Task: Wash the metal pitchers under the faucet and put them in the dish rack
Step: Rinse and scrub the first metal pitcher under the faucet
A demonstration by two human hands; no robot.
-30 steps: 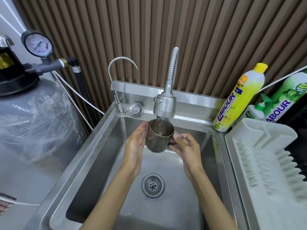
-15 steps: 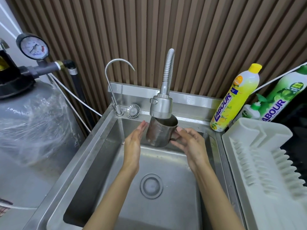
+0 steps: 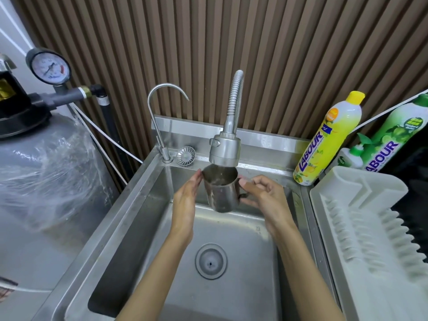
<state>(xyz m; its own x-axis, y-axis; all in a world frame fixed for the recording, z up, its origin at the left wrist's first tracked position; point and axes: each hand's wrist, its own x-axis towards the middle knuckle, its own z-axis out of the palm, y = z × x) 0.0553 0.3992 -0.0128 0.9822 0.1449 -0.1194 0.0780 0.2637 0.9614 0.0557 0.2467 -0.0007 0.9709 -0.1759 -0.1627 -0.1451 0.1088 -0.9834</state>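
Steel sink [image 3: 150,216] at centre: the left hand [image 3: 185,200] presses straight fingers on the metal pitcher [image 3: 221,195] under the faucet [image 3: 224,150]; the right hand [image 3: 264,198] grips its handle. Rinsing step, I judge; next needs emptying, then carrying right to the dish rack [image 3: 347,205].

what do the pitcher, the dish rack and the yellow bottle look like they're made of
The pitcher looks like stainless steel, dull brushed grey, reflecting softly like the sink. The dish rack seems moulded plastic, matte off-white, with rounded ribs. The yellow bottle looks like glossy plastic, given its sheen.
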